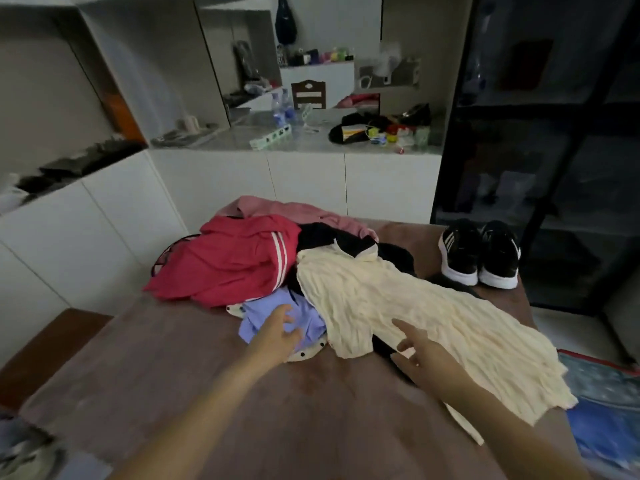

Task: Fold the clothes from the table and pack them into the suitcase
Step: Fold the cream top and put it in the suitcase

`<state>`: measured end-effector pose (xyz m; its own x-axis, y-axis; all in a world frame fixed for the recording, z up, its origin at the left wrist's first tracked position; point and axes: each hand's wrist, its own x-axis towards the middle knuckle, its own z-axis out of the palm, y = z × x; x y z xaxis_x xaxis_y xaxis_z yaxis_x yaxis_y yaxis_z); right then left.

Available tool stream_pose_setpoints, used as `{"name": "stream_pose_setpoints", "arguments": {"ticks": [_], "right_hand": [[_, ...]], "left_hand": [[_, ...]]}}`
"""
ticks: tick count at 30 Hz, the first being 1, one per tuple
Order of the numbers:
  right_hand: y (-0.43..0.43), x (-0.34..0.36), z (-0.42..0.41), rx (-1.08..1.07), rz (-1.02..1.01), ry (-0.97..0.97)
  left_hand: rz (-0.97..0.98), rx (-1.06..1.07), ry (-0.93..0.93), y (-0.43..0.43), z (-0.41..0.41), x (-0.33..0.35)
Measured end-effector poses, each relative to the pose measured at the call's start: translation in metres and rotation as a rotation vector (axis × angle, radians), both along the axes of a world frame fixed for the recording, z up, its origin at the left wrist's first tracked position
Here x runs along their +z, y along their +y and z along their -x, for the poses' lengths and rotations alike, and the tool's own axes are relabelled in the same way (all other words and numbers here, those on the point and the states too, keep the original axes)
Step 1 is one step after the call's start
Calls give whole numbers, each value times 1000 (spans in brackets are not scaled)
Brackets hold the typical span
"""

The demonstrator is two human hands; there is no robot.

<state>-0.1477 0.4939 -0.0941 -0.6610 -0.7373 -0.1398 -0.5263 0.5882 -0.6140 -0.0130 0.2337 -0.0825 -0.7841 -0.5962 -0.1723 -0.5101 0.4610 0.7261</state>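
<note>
Barely started: no folding or packing done. Rests left grip (277, 336), fingers loose and apart, on lilac top (311, 318) just left of cream dress (398, 306); lays right grip (420, 358), spread and empty, on that dress. Heaped behind it: red top (228, 261). Bare desk (173, 393) in front for folding; right of it, desk edge and probably suitcase (602, 386).

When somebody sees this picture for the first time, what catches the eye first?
A bright red garment with white stripes lies on the left of the heap on the brown table, and a long crinkled cream garment spills toward the near right edge. The left hand is stretched out over a lilac garment, the right hand over the cream one. Black sneakers with white soles stand at the far right.
</note>
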Motion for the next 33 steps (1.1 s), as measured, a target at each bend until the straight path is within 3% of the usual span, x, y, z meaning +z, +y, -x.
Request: {"name": "stream_pose_setpoints", "arguments": {"ticks": [12,19,22,26,31,33], "right_hand": [[-106,-4,69,16,26,46],[-151,-11,91,4,131,26],[-164,-9,89,-64,161,8],[-181,3,77,-131,180,-1],[-195,21,55,-297,229,88],[-189,32,54,-384,266,79]], "left_hand": [[-162,188,18,-62,103,-21],[-138,272,30,-96,156,-31],[-58,131,-39,-100,163,-26],[-49,25,118,-78,161,7],[-143,-441,165,-46,133,37],[-125,-466,226,-47,123,37]]}}
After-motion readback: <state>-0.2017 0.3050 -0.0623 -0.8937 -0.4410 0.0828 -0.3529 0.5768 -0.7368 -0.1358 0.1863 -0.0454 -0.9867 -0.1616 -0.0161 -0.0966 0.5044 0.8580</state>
